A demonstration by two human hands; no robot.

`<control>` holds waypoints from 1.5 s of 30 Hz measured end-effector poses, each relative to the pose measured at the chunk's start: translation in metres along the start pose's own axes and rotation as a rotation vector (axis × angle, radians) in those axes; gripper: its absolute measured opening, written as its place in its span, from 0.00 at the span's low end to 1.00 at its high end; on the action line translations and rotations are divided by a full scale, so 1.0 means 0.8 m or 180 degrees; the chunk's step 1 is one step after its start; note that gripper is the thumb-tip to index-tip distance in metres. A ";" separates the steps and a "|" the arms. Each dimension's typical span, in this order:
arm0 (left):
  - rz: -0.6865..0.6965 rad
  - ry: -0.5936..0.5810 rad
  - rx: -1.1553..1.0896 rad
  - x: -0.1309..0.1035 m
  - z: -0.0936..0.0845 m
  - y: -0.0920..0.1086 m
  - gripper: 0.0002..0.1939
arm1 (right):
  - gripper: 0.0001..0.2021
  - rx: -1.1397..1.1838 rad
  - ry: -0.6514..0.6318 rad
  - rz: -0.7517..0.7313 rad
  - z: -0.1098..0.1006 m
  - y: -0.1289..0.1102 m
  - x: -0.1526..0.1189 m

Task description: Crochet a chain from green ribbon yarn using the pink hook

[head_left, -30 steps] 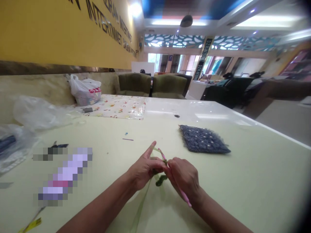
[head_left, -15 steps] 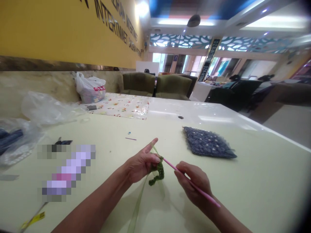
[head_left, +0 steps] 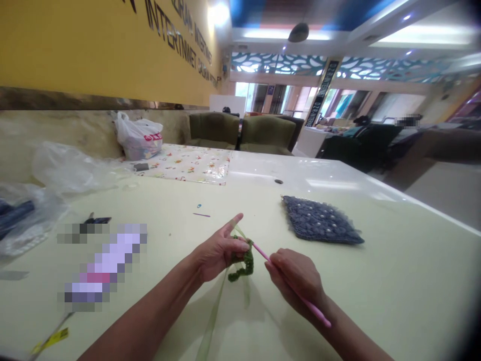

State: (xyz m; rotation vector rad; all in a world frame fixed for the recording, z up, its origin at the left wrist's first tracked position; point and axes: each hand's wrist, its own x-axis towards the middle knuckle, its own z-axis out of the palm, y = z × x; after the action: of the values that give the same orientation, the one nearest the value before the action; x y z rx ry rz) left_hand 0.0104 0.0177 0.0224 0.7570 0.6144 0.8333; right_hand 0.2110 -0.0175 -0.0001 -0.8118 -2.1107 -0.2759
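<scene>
My left hand [head_left: 220, 250] pinches a short curled piece of green crochet [head_left: 246, 264] between thumb and fingers, its index finger stretched forward. Pale green ribbon yarn [head_left: 213, 318] passes over that finger and trails down toward the front of the table. In my right hand [head_left: 296, 276] is a pink crochet hook [head_left: 317, 316], held with its tip at the top edge of the green piece. The tip itself is hidden in the stitches. To the right lies a dark blue-grey crocheted piece [head_left: 323, 220] dotted with white beads.
A thin purple needle [head_left: 202, 215] and a small blue ring-like item [head_left: 199, 206] lie beyond my left hand. At left are a blurred-out lilac object [head_left: 112, 260], a black item [head_left: 95, 220] and clear plastic bags [head_left: 75, 168]. A white carrier bag [head_left: 139, 138] stands farther back.
My right hand and the hook's rear end have shifted slightly left, and the hook slopes more steeply. The lower end of the green crochet has swung up a little.
</scene>
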 end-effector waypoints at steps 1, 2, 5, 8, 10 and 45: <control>0.0005 0.0017 0.0008 0.000 0.000 0.000 0.49 | 0.12 0.0032 0.0024 -0.0025 0.000 -0.001 0.000; 0.0005 0.0033 0.0019 0.000 -0.001 0.001 0.49 | 0.12 0.0071 0.0041 -0.0052 -0.001 -0.002 0.001; 0.0022 0.0073 0.0058 0.001 -0.003 0.001 0.48 | 0.12 0.0125 0.0036 -0.0180 -0.003 -0.004 0.003; 0.0031 0.0068 0.0134 0.000 -0.003 0.001 0.48 | 0.12 0.0034 -0.0006 -0.0372 -0.002 -0.004 0.002; 0.0043 0.0052 0.0189 -0.001 -0.001 0.001 0.50 | 0.12 -0.0017 -0.0004 -0.0354 0.000 -0.002 0.001; -0.0182 -0.0054 -0.0436 -0.006 0.023 -0.020 0.51 | 0.07 -0.0644 0.0348 -0.0131 0.010 -0.019 -0.010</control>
State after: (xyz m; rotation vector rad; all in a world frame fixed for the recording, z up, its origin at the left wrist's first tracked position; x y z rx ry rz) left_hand 0.0283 0.0000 0.0214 0.6188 0.5555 0.8071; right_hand 0.1997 -0.0290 -0.0097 -0.8505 -2.0205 -0.5509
